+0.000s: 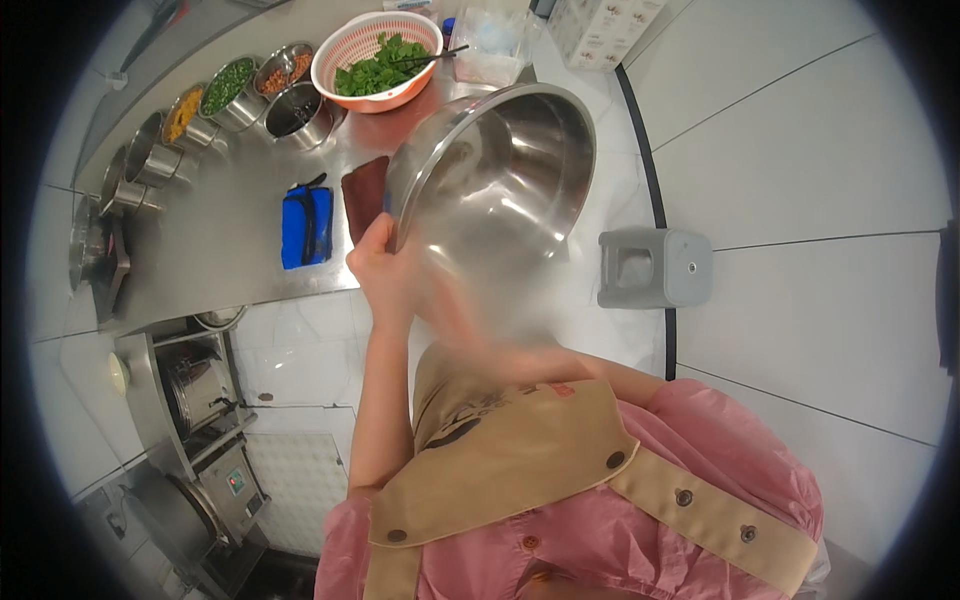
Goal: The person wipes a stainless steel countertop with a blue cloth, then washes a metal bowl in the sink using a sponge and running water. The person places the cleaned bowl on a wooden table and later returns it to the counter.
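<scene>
A large stainless steel bowl is tilted up on its side, its shiny inside facing me. My left hand grips the bowl's rim at its lower left. My right hand reaches across my apron to the lower part of the bowl; blur there hides its fingers, and whether it holds the bowl cannot be told. Behind the bowl's left side a dark red cloth lies on the steel counter. Left of the cloth lies a blue folded item with a black strap.
An orange-and-white colander with green leaves stands at the counter's back. Several steel containers, some with chopped food, line the far-left edge, one being a pot of chopped greens. A grey plastic stool stands right, by the wall.
</scene>
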A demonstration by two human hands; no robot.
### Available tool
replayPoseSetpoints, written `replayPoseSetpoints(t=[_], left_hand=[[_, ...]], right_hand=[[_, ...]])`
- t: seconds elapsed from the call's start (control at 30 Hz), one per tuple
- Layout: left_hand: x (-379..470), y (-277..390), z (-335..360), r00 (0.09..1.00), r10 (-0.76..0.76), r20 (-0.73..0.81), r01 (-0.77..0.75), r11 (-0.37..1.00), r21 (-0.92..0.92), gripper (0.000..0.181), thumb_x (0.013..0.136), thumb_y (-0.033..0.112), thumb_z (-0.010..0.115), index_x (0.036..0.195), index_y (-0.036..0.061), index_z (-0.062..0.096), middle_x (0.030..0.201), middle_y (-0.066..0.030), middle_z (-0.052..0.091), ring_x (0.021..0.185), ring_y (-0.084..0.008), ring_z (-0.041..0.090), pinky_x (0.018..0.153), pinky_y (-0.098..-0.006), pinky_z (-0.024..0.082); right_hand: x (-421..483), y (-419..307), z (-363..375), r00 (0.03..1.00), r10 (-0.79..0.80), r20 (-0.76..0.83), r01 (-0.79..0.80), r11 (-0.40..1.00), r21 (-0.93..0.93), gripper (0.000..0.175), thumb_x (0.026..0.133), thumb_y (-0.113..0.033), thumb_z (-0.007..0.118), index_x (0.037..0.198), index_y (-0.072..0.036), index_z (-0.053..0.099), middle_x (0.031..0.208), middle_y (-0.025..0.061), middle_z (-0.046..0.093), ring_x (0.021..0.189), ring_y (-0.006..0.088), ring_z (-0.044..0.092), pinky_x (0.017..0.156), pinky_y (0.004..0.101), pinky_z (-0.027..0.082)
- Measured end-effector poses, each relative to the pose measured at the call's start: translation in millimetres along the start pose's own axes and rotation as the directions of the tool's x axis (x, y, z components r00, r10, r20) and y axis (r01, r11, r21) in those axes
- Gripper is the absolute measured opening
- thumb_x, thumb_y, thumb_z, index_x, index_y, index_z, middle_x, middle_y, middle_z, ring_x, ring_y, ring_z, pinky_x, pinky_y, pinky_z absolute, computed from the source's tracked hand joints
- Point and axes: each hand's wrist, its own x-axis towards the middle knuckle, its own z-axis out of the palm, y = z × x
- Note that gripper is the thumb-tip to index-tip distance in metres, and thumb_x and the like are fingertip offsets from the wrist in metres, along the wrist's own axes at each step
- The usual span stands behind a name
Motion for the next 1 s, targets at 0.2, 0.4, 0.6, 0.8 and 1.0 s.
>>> replayPoseSetpoints(t=[0.2,0.4,0.6,0.8,1.0], left_hand=[[6,-25,-10,0.983,-0.178,-0.043,0.165,0.964,-0.211,0.022,0.073,-0.001,0.057,0.059,0.0033,0.042,0.056,0.0055,0.035,0.056,-0.0039,0.032,0.049,-0.0222,0.028],[-15,-53,-62,0.838,-0.535,-0.110,0.463,0.802,-0.377,0.017,0.071,0.000,0.057,0.087,-0.0030,0.060,0.081,-0.0034,0.061,0.070,-0.0101,0.054,0.065,-0.0232,0.043],[-93,-12,-139,0.693,-0.673,-0.259,0.365,0.637,-0.678,0.021,0.074,0.003,0.052,0.093,-0.0043,0.058,0.084,-0.0099,0.061,0.075,-0.0176,0.059,0.066,-0.0290,0.047],[-196,4,-202,0.393,-0.633,-0.667,0.234,0.770,-0.593,0.032,0.070,0.005,0.055,0.100,-0.0032,0.057,0.088,-0.0104,0.060,0.079,-0.0191,0.058,0.071,-0.0303,0.047],[-326,-19,-257,0.015,-0.659,-0.752,0.204,0.738,-0.643,0.038,0.069,0.006,0.055,0.106,-0.0002,0.054,0.098,-0.0114,0.057,0.087,-0.0226,0.056,0.078,-0.0343,0.045]], right_hand=[[48,-80,-134,0.995,-0.092,-0.042,-0.005,0.367,-0.930,0.036,0.068,-0.011,0.055,0.101,-0.016,0.067,0.104,0.0116,0.060,0.090,0.0304,0.059,0.077,0.0384,0.049],[66,-156,-129,0.971,0.222,-0.084,-0.214,0.972,0.093,0.039,0.085,-0.016,0.050,0.119,0.002,0.053,0.106,0.0122,0.063,0.094,0.0217,0.061,0.081,0.0313,0.049],[67,-183,-60,0.785,0.310,0.537,-0.620,0.417,0.665,0.047,0.084,-0.034,0.049,0.117,-0.001,0.052,0.105,0.0182,0.061,0.084,0.0331,0.062,0.060,0.0430,0.052],[75,-154,8,0.586,0.076,0.807,-0.808,0.126,0.575,0.061,0.085,-0.041,0.046,0.130,-0.001,0.041,0.123,0.0200,0.053,0.100,0.0434,0.056,0.078,0.0474,0.051],[64,-143,17,0.890,0.193,0.413,-0.428,0.667,0.610,0.058,0.089,-0.045,0.043,0.127,-0.001,0.045,0.119,0.0157,0.056,0.101,0.0293,0.059,0.086,0.0422,0.049]])
